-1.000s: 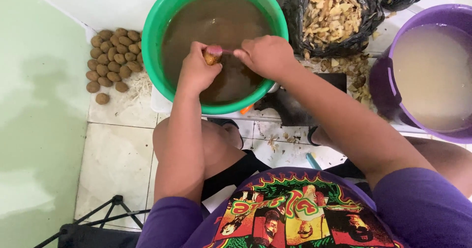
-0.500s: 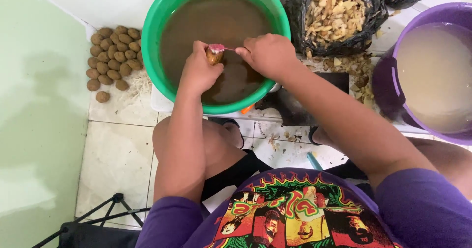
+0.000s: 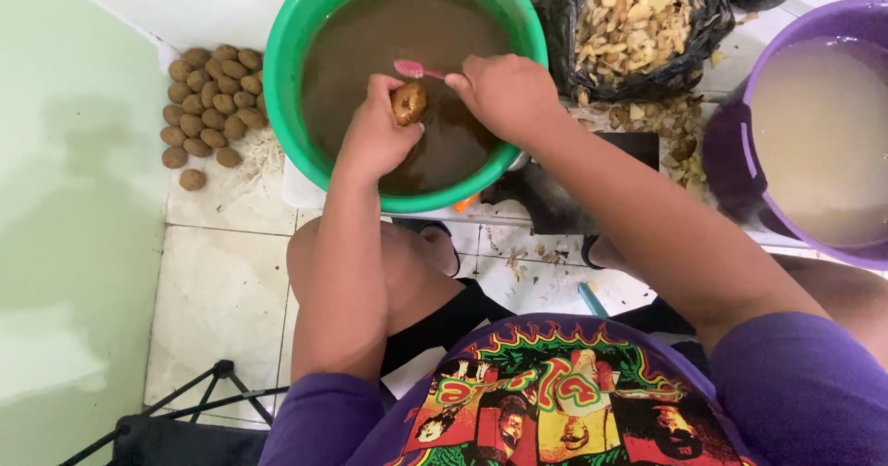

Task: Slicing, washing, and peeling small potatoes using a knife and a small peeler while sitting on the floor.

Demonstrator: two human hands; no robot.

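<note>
Pinching a small brown tuber (image 3: 408, 103) between thumb and curled fingers (image 3: 381, 91), the left hand (image 3: 375, 133) holds it just above the muddy brown water in the green basin (image 3: 291, 115). The tuber sits at the near middle of the basin, its wet top facing up. The right hand (image 3: 504, 96) is closed around the handle of a pink toothbrush (image 3: 412, 69), fingers pressed together so that only the brush head and a short bit of handle show. The brush head lies just beyond the tuber, on its far side, close to it; whether the bristles touch it cannot be told. Both forearms reach in from the near side, the left one passing over the basin's near rim.

To the left of the basin, a heap of brown tubers (image 3: 205, 105) lies on the tiled floor (image 3: 222, 290) against the wall, beside a tuft of pale stringy roots (image 3: 264, 156). To the right of the basin, a black plastic bag (image 3: 555, 22) stands open, filled with pale peelings (image 3: 638, 18), and more scraps lie scattered on the floor just near it. Further right is a purple bucket (image 3: 731, 152) holding cloudy whitish water. The person sits low with knees bent, wearing a purple printed shirt (image 3: 555, 401). The black legs of a stand (image 3: 199, 397) show at the near left.
</note>
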